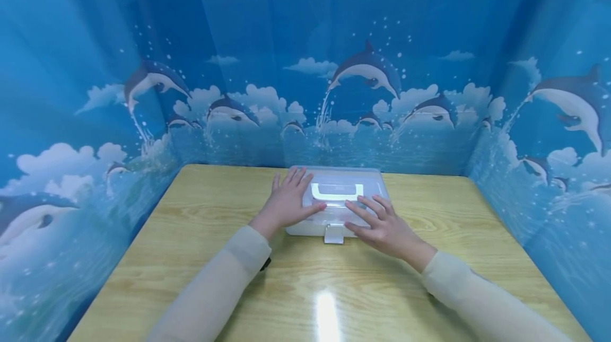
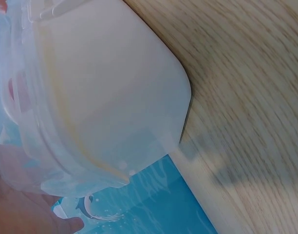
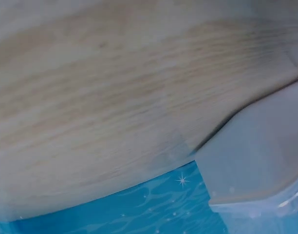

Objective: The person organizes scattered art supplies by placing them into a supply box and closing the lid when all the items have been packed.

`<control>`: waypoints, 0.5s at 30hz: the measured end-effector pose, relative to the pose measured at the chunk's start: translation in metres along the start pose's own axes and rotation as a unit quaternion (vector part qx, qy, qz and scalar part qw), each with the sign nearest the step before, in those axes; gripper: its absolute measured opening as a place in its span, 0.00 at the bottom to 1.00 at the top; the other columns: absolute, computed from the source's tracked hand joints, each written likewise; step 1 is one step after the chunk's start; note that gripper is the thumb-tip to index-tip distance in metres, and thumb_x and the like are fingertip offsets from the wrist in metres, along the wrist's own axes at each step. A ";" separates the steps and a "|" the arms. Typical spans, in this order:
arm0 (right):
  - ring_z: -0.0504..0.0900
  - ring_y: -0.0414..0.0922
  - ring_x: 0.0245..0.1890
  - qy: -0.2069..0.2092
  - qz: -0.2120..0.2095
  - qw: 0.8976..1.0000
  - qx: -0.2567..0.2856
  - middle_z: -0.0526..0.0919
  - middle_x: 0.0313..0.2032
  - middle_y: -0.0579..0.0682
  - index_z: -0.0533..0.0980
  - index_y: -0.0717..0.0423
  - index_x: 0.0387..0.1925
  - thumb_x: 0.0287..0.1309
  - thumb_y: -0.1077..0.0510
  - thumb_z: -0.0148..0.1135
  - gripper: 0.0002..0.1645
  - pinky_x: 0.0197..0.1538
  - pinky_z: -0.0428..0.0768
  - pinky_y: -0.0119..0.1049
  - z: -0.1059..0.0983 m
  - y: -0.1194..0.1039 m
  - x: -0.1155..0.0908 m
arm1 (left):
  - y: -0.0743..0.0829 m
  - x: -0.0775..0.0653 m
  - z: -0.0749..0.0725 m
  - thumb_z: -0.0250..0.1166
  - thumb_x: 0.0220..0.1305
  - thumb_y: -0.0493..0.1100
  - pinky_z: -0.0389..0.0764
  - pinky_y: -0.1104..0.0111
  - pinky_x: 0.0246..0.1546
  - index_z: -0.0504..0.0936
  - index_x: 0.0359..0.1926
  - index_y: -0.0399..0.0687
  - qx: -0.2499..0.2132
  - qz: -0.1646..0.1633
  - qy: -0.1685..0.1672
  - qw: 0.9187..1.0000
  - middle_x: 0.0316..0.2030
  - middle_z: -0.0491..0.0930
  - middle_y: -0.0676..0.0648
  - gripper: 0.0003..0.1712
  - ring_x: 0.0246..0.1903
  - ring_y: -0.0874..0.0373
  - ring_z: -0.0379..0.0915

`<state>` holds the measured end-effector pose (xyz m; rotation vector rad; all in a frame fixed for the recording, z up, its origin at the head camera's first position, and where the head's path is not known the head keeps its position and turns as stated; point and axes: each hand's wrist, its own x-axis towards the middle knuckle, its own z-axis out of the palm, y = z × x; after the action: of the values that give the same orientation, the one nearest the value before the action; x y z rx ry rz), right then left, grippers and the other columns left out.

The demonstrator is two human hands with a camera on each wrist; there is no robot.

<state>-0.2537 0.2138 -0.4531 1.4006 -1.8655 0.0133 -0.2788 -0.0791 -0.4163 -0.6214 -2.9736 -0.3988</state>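
Note:
A translucent plastic storage box (image 1: 310, 228) with a lid sits near the far edge of the table. On top of its lid is a white carrying handle (image 1: 337, 196), and a clear latch (image 1: 334, 234) sticks out at the front. My left hand (image 1: 288, 201) rests on the lid's left side, fingers spread and straight. Over the right front part of the lid is my right hand (image 1: 382, 225), its fingers extended and spread near the handle. In the left wrist view the box's side wall (image 2: 115, 87) fills the middle. The right wrist view shows a box corner (image 3: 256, 151).
The box stands on a light wood-grain table (image 1: 229, 193). Blue curtains (image 1: 286, 24) printed with dolphins and clouds enclose the table at the back and both sides. A bright light reflection lies on the near part of the tabletop.

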 end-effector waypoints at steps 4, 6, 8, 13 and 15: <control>0.67 0.59 0.68 -0.046 -0.026 0.998 -0.024 0.70 0.69 0.57 0.81 0.43 0.57 0.80 0.56 0.37 0.25 0.65 0.66 0.61 0.003 -0.002 0.000 | -0.001 0.001 0.002 0.47 0.62 0.81 0.32 0.37 0.70 0.52 0.80 0.54 0.000 0.001 -0.003 1.000 0.79 0.44 0.45 0.56 0.78 0.45 0.33; 0.65 0.58 0.69 -0.073 -0.040 0.996 -0.036 0.68 0.70 0.55 0.80 0.43 0.60 0.75 0.59 0.44 0.23 0.66 0.65 0.61 0.005 -0.003 0.000 | -0.002 0.001 0.003 0.46 0.62 0.81 0.32 0.37 0.71 0.52 0.80 0.54 0.001 0.001 -0.003 1.000 0.79 0.44 0.45 0.56 0.78 0.45 0.33; 0.64 0.57 0.70 -0.099 -0.054 0.992 -0.050 0.67 0.71 0.54 0.79 0.44 0.62 0.68 0.62 0.49 0.25 0.67 0.64 0.62 0.007 -0.004 0.000 | -0.002 0.002 0.003 0.47 0.62 0.81 0.32 0.37 0.71 0.52 0.79 0.54 -0.001 0.002 -0.001 1.000 0.79 0.44 0.45 0.56 0.78 0.44 0.33; 0.60 0.54 0.73 -0.150 -0.082 0.981 -0.091 0.60 0.75 0.52 0.77 0.43 0.64 0.52 0.66 0.65 0.35 0.69 0.62 0.60 0.008 -0.006 0.000 | -0.001 0.001 0.002 0.48 0.62 0.81 0.32 0.37 0.71 0.53 0.79 0.53 -0.003 0.001 0.001 1.000 0.79 0.44 0.45 0.56 0.78 0.44 0.33; 0.58 0.54 0.74 -0.164 -0.091 0.977 -0.105 0.55 0.77 0.51 0.77 0.41 0.63 0.46 0.65 0.72 0.39 0.70 0.61 0.59 0.008 -0.007 0.001 | -0.001 0.001 0.002 0.47 0.62 0.81 0.33 0.37 0.71 0.53 0.79 0.53 -0.003 0.001 0.001 1.000 0.79 0.44 0.45 0.56 0.78 0.44 0.34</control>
<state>-0.2524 0.2064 -0.4613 1.4836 -1.9242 -0.5201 -0.2805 -0.0791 -0.4185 -0.6228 -2.9705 -0.4071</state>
